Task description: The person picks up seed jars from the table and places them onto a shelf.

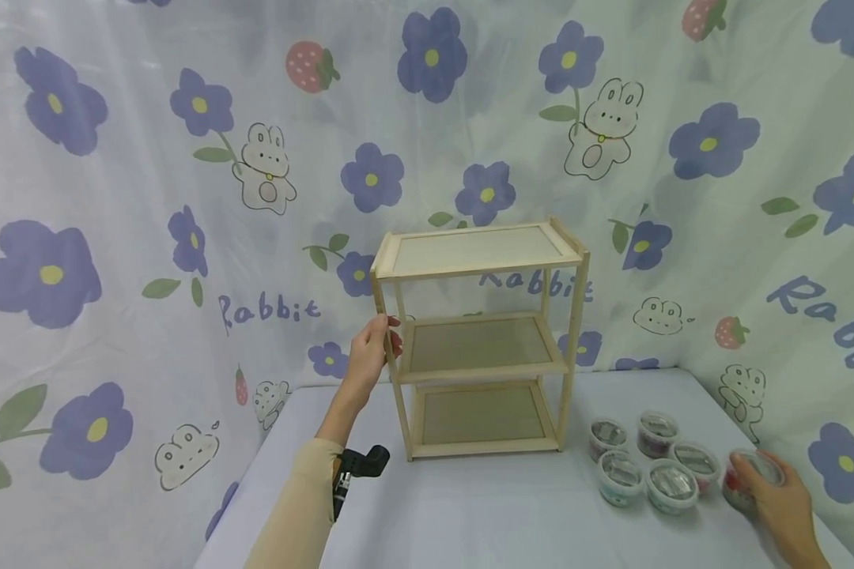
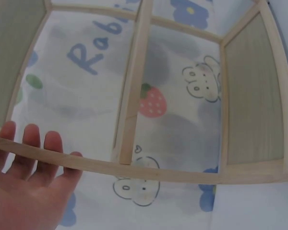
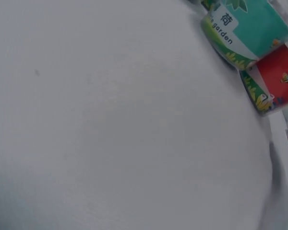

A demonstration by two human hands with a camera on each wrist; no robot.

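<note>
A three-tier wooden shelf stands upright on the white-covered table. My left hand grips its left upright; in the left wrist view the fingers of that hand curl round the wooden bar. At the right edge of the table, my right hand holds a round plastic tub with a clear lid and a red label. Several similar lidded tubs stand grouped just left of it. The right wrist view shows a green-labelled tub and a red-labelled tub; the right hand's fingers are out of that view.
The tabletop carries the shelf at its middle and the tubs to its right. Behind and at both sides hangs a curtain printed with purple flowers, rabbits and strawberries. A black wrist camera sits on the left forearm.
</note>
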